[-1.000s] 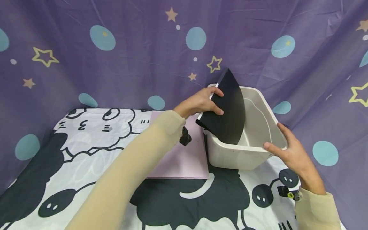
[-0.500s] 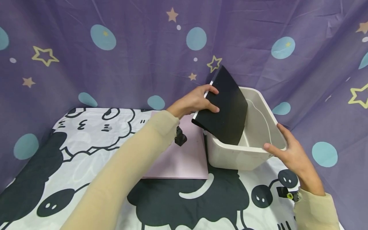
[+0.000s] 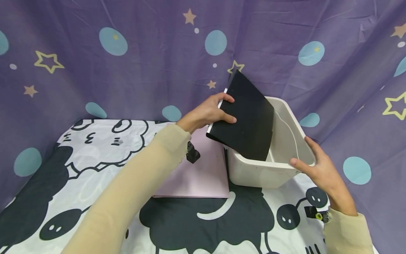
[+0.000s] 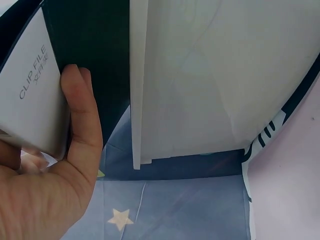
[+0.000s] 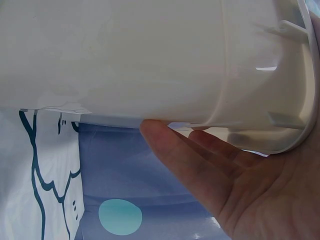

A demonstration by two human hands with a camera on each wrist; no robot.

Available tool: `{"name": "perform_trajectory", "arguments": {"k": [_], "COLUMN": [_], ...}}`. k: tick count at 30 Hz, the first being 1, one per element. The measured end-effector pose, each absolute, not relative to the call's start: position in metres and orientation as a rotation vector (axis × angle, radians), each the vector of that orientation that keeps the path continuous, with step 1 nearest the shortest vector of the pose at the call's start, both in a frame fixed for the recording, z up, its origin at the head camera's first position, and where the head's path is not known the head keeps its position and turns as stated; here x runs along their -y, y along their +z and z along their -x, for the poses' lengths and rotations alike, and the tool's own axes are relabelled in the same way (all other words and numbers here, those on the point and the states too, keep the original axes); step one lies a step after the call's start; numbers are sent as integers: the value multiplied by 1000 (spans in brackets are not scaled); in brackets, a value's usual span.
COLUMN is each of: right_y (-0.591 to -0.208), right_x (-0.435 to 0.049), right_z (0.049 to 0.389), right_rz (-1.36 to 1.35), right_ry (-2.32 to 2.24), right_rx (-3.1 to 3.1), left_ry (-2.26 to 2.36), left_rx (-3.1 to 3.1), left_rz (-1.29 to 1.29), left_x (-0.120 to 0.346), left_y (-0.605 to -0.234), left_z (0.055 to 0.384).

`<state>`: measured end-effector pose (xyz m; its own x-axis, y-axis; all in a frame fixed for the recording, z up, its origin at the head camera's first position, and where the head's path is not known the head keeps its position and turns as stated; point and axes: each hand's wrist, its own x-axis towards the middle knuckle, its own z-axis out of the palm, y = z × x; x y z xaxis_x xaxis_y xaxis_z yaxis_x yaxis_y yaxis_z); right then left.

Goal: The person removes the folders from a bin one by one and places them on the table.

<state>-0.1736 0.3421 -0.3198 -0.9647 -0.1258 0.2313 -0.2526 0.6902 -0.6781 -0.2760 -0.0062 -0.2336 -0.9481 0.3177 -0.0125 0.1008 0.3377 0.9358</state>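
Note:
My left hand (image 3: 204,112) holds a black clip file folder (image 3: 248,113) by its white spine, thumb and fingers around it. The printed words "CLIP FILE" show on the spine in the left wrist view. Tilted, the folder (image 4: 97,40) leans over the left side of a white plastic bin (image 3: 258,175), its lower corner inside. At the bin's front right corner, my right hand (image 3: 321,169) grips the rim, thumb over the front edge. In the right wrist view, the thumb lies against the bin (image 5: 125,60) and some fingers are partly hidden.
A flat pink board or folder (image 3: 203,176) lies just left of the bin on the cloth (image 3: 104,155) printed with black-and-white cartoon sheep. Behind everything hangs a purple curtain (image 3: 152,63) with stars and dots.
My left hand has drawn the folder left and slightly up, and more of its black cover shows above the bin. My right hand and the bin stay almost in place.

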Motion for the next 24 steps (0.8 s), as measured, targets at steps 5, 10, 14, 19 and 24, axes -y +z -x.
{"name": "perform_trajectory", "arguments": {"k": [5, 10, 14, 19, 24], "right_y": [-320, -320, -320, -321, -321], "right_x": [-343, -343, -343, -343, -344], "right_z": [174, 174, 174, 174, 175], "right_rz": [-301, -286, -291, -301, -298], "right_ry": [1156, 1177, 1181, 1163, 1154], "right_rx": [2733, 2738, 2734, 2737, 2740], "left_ry": [1665, 1682, 1720, 1764, 1784], "left_rx": [-2406, -2411, -2390, -2355, -2356], "left_rz": [-364, -365, -357, -329, -319], "left_x": [10, 12, 14, 17, 20], "left_y": [-234, -235, -237, -238, -239], "left_z": [273, 272, 272, 269, 266]}}
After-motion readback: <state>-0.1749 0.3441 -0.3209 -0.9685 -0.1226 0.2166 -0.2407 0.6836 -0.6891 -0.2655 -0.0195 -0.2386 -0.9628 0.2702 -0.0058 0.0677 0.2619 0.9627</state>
